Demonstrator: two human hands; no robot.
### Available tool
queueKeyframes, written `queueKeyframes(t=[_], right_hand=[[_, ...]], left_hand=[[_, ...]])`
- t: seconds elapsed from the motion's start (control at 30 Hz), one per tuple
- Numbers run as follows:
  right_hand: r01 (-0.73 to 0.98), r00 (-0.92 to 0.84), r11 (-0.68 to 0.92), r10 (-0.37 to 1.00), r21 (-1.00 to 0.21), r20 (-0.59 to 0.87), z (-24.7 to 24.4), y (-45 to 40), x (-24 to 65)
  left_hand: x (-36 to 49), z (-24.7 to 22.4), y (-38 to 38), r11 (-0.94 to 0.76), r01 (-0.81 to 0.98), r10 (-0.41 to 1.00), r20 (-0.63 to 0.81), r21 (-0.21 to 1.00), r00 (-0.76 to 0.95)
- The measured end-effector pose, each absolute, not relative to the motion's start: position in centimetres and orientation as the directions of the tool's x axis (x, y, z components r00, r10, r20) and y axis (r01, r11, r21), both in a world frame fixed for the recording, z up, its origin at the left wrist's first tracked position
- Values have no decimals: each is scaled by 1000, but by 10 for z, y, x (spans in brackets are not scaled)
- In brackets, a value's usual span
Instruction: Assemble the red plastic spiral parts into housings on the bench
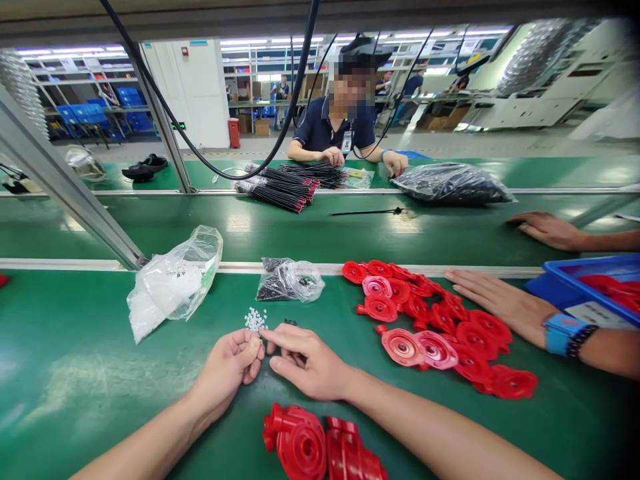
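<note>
My left hand is closed in a pinch, thumb against fingers. What sits between its fingertips is too small to make out. My right hand has its index finger stretched towards the left fingertips, thumb apart, at the near edge of a small pile of tiny white plastic pieces. A few small black pieces lie just beyond the right knuckles. Close to me, below both hands, are red round plastic housings, some stacked on their sides.
Behind the pile are a bag of white pieces and a bag of black pieces. Many red plastic parts spread to the right, beside another person's hand and a blue bin. A co-worker sits opposite by wire bundles.
</note>
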State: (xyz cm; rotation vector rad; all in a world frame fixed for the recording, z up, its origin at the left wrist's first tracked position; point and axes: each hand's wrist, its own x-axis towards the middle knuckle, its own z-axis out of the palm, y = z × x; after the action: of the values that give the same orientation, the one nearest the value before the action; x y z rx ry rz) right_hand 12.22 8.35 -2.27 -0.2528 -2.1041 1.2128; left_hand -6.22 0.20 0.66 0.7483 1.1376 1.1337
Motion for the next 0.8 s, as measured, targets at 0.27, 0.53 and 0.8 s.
queueKeyframes(t=[0.27, 0.53, 0.8], right_hand=[[-101, -783, 722, 367, -685, 502, -16, 81, 126], [-132, -690, 654, 478, -744, 543, -23, 82, 122], [-105, -602, 599, 597, -794, 530, -18, 84, 120]], left_hand=[[-63, 0, 1, 310, -270, 946, -325, 911, -9], [-64, 5, 3, 341, -294, 935, -353, 893, 11], [-61, 5, -3, 317, -23, 948, -317, 948, -19]])
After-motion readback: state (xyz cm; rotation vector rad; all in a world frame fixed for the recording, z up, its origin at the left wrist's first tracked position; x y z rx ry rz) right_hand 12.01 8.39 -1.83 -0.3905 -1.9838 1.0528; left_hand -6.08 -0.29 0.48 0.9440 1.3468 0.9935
